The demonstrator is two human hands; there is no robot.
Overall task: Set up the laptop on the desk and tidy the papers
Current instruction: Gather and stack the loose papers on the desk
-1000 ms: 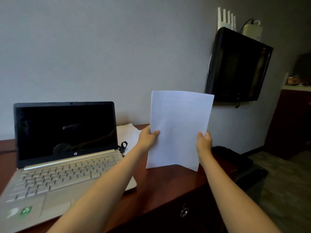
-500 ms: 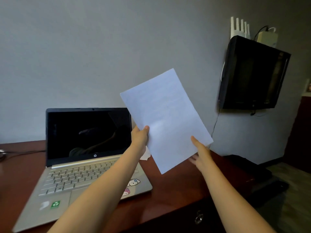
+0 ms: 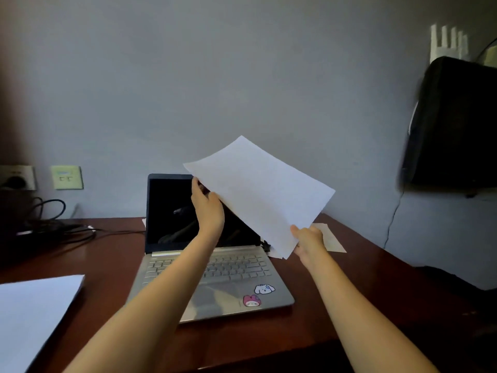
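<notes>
Pinching the sheet of paper (image 3: 262,192) at two places, both hands hold it in the air above the open laptop (image 3: 212,254). The left hand (image 3: 208,208) has its grip closed on the sheet's upper-left edge, arm stretched forward and up, back of the hand toward the camera. The right hand (image 3: 309,239) has its grip closed on the sheet's lowest corner, thumb on the near face, arm reaching forward and lower than the left.

Tilted, the sheet runs with its long axis from upper left down to lower right, one corner pointing up at the wall (image 3: 215,76) and the opposite corner down at the laptop's right rear corner. It covers part of the dark screen.

One laptop stands on the dark wooden bench (image 3: 113,254), lid up, keyboard toward the person, with two cartoon stickers (image 3: 258,294) on the right palm rest. Papers lie in two more places: a white stack (image 3: 35,313) at the bench's near left, and loose sheets (image 3: 329,238) behind the right hand, partly hidden. Black cables (image 3: 53,224) trail across the far left of the bench below two wall plates (image 3: 67,177). One black box (image 3: 454,125) is mounted on the wall at right, blurred.
</notes>
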